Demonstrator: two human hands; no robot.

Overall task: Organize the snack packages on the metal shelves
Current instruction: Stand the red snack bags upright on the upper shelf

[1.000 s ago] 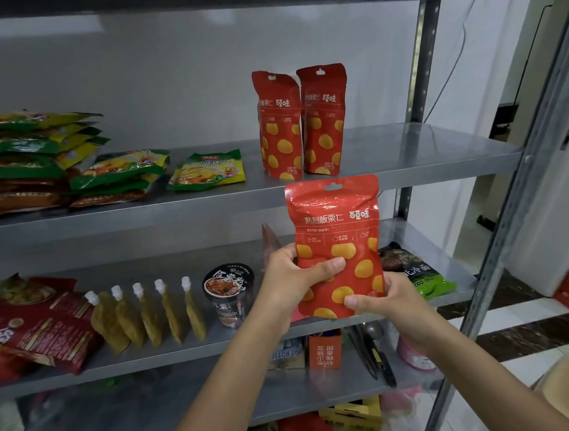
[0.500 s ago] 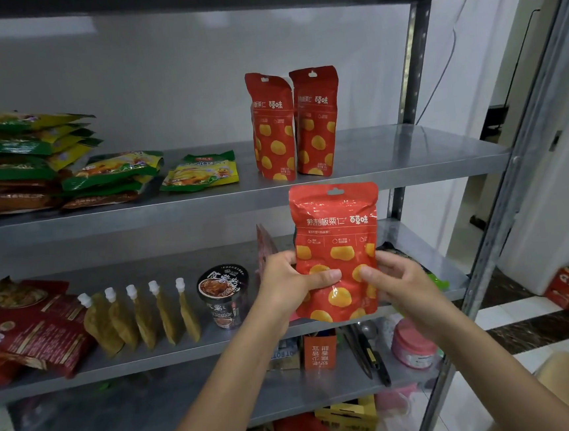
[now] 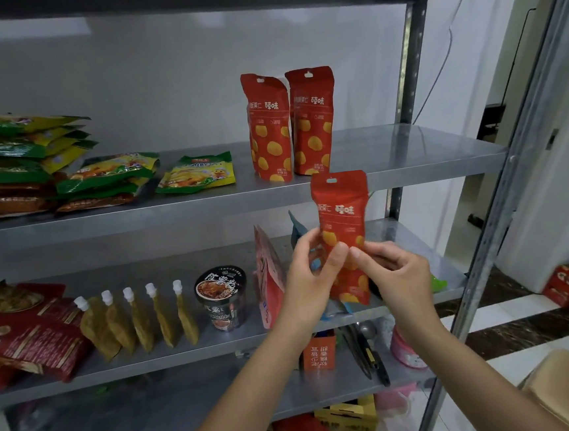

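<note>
Fingers [image 3: 336,254] of my left hand [image 3: 311,281] curl round the red snack pouch [image 3: 342,210], and my right hand [image 3: 398,277] pinches its lower part as well. I have it upright in the air, before the middle shelf [image 3: 401,234], its top at the upper shelf [image 3: 425,148] edge. Yellow rounds dot the red face (hang-hole on top, white lettering), like the two matching pouches [image 3: 268,127] standing side by side above.
</note>
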